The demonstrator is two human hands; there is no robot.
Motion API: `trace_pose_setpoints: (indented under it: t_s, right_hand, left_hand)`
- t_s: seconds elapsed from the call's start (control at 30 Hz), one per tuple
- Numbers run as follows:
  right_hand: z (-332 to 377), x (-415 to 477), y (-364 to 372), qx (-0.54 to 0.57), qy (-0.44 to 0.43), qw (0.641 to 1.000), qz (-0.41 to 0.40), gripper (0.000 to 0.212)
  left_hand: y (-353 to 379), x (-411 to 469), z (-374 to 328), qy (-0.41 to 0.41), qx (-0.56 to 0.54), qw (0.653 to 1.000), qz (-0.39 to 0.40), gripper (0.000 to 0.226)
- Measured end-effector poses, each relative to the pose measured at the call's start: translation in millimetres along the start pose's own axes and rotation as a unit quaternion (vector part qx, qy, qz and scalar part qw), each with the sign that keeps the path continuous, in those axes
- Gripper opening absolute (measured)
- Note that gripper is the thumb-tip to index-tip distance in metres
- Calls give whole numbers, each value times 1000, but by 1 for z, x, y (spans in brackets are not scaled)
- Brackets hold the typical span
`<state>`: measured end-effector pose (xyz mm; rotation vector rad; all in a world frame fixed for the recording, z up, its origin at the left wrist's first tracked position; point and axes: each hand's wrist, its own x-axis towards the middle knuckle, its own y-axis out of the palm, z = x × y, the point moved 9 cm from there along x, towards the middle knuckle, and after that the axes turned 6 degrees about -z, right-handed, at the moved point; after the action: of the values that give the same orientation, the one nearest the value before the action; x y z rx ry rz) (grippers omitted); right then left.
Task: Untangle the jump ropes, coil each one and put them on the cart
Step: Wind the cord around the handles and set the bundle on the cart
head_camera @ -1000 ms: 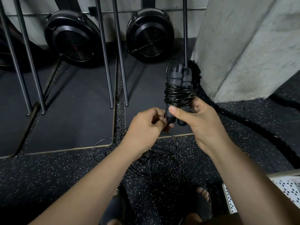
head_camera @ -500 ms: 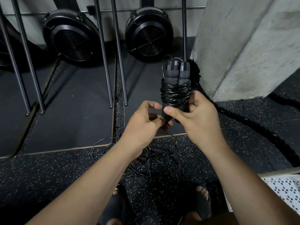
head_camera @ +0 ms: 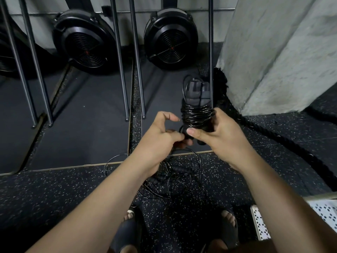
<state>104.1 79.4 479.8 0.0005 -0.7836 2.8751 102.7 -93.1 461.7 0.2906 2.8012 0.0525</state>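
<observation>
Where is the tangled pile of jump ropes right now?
In the head view, the tangled pile lies on the speckled floor at lower centre, below both hands and just ahead of the person's sandalled feet.

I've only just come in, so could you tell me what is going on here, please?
A person stands on speckled rubber flooring, bundling a thin black jump rope. The right hand grips its two black handles, already wrapped in tight coils, while the left hand pinches the cord's loose end below them. More tangled black rope lies on the floor near the feet. A white perforated cart edge shows at lower right.
</observation>
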Motion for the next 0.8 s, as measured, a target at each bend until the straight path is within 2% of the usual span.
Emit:
trace_pose_setpoints:
  t_s: [0.13,0.27,0.3,0.37,0.47,0.53,0.67,0.8]
  right_hand:
    - [5,1,1,-36,2,999,8,64]
    - [4,0,1,-91,10,996,17,62]
    - [5,-1,-1,-102,7,995,9,61]
    - [9,-3,-2,-103,1,995,-3,59]
    - [14,-3,-1,-73,5,997,-4,59]
    - [15,-3,-1,-57,11,998,-2,60]
    - [13,-4,2,-21,27,999,28,75]
    - [11,0,5,-41,31,998,38,95]
  left_hand:
    - [-1,-1,-6,22,10,1000,-11,31]
    - [-4,-1,-19,121,195,972,-41,32]
    - [-2,-2,-20,130,207,969,-41,32]
    - [-2,-4,-23,141,186,971,-52,33]
    - [-6,-2,-23,116,64,988,-79,32]
    - [-10,-3,-28,131,55,985,-99,32]
    - [-11,-8,-49,200,213,950,-110,36]
    - [-9,-8,-53,218,251,937,-107,36]
